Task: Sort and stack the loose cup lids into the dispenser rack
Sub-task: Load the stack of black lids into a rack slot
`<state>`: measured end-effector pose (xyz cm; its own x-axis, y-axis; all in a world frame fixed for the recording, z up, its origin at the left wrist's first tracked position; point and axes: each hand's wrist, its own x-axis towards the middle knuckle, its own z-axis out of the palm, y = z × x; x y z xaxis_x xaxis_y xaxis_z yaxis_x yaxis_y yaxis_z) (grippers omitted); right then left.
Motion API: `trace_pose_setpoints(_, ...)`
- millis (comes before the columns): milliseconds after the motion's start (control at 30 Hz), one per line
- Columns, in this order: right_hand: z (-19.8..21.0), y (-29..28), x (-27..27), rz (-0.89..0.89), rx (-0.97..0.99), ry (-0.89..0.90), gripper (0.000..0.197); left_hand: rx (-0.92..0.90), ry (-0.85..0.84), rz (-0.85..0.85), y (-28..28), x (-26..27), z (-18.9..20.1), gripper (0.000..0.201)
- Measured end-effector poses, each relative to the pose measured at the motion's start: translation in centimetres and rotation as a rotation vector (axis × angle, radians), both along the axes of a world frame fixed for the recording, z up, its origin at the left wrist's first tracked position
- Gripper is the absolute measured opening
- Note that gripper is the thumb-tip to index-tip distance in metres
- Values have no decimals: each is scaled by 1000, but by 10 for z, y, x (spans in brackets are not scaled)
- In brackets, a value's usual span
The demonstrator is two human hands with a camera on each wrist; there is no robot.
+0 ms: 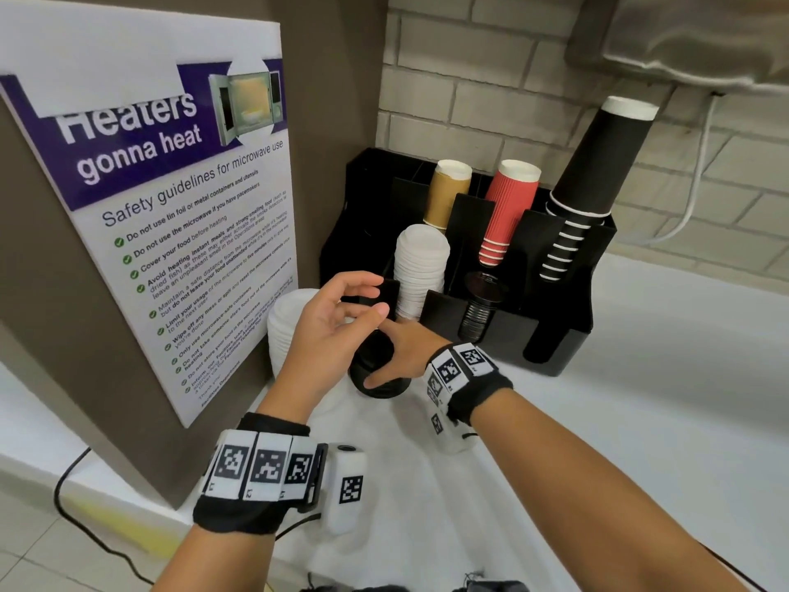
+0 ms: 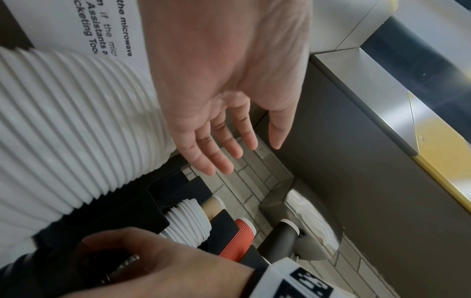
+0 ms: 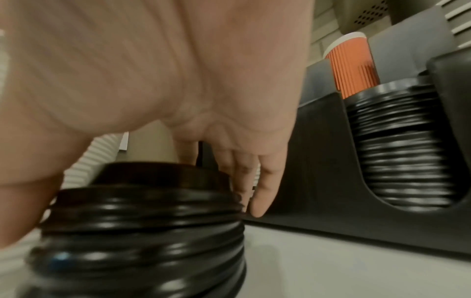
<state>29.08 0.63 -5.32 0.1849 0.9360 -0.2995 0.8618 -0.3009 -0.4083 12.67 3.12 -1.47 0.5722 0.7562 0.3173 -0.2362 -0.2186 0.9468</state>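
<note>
right hand (image 1: 399, 356) wraps fingers (image 3: 265, 187) round stack of black lids (image 1: 375, 369), stack sits on white desk (image 1: 597, 420) in front of black rack (image 1: 568, 318). left hand (image 1: 337, 326) hovers above, fingers (image 2: 216, 153) loose, spread, hold nothing. big stack of white lids (image 1: 284, 331) waits on desk beside sign (image 1: 162, 232). rack front slots already hold white lids (image 1: 420, 271) and small black lids (image 1: 480, 314). step looks like: pick up black stack. next move likely needs lift, straight hold so stack does not tip, then drop into right-size slot.
</note>
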Motion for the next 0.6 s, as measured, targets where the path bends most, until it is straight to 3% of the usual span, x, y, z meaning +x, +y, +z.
trace_pose_setpoints(133, -3, 2, -2, 6, 39, -13, 97, 13, 0, 7, 0, -5, 2, 27)
trace_pose_setpoints(300, 14, -7, 9, -62, 226, 95, 87, 14, -17, -8, -1, -2, 5, 30)
trace_pose_setpoints(400, 32, -28, 15, -188, 469, 396, 73, 42, -10, -17, -5, 4, 4, 39)
trace_pose_setpoints(467, 43, -48, 13, -221, 557, 635, 65, 43, 38, -55, -8, 8, 0, 59)
trace_pose_setpoints(533, 52, -64, 9, -191, 575, 746, 64, 14, 101, -138, -10, 13, -3, 83)
trace_pose_setpoints(600, 57, -76, 4, -138, 578, 781, 64, -18, 105, -222, -13, 16, -5, 91)
